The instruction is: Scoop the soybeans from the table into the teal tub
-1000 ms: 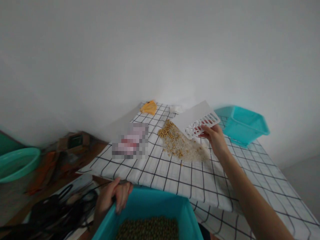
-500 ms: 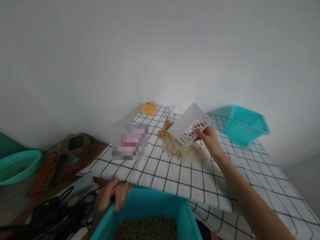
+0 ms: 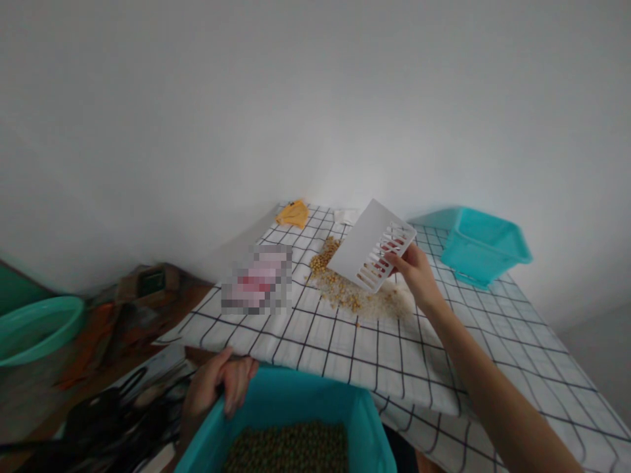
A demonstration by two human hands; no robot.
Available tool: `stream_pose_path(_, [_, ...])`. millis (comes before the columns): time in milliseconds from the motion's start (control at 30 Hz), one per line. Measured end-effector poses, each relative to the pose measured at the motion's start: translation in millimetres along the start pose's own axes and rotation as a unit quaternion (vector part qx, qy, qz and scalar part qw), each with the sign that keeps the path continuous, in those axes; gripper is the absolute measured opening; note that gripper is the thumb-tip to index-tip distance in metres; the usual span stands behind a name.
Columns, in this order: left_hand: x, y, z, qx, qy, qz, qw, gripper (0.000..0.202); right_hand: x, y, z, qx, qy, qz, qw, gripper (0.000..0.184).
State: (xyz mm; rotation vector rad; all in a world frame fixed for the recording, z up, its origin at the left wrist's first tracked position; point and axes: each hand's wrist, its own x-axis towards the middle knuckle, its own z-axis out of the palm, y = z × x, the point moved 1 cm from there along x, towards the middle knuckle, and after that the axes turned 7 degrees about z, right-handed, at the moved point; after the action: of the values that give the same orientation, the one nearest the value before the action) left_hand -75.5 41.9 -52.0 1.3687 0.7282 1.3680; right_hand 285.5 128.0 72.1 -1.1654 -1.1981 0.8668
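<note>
My right hand (image 3: 414, 270) grips a white slotted plastic scoop (image 3: 371, 246) by its slotted end and holds it tilted just above a pile of yellow beans mixed with pale grains (image 3: 352, 292) on the checked cloth (image 3: 355, 348). Closed over the near-left rim of a teal tub (image 3: 296, 420) at the bottom of view is my left hand (image 3: 219, 387). That tub holds dark green beans (image 3: 290, 450).
A second teal tub (image 3: 480, 246) stands at the far right of the table. An orange cloth (image 3: 294, 213) and a white scrap (image 3: 347, 215) lie by the wall, and a blurred pink packet (image 3: 257, 279) left of the pile. At left are a green basin (image 3: 37, 325) and black cables (image 3: 108, 420).
My right hand has swung the scoop leftward and tipped it steeper over the bean pile. My left hand and the near tub have barely shifted.
</note>
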Motion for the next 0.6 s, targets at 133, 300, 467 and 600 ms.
stream_pose_path(133, [-2.5,-2.5,-6.2,-0.090,0.011,0.007,0.996,0.069,0.7,2.8,2.0,0.001,-0.024,-0.002,1.000,0.031])
stream_pose_path(300, [-5.5,-3.8,-16.7,-0.120,0.040,-0.012,0.992,0.071,-1.2,10.8,9.9,-0.015,-0.088,-0.009,0.996,0.033])
stream_pose_path(467, [-6.7,-3.0,-16.6,-0.129,0.072,-0.026,0.989,0.072,-10.3,14.5,22.6,-0.010,-0.151,-0.012,0.988,0.031])
stream_pose_path(600, [-7.7,-4.3,-17.1,-0.131,0.073,-0.029,0.988,0.070,-17.1,12.5,29.0,-0.018,-0.166,-0.003,0.986,0.027])
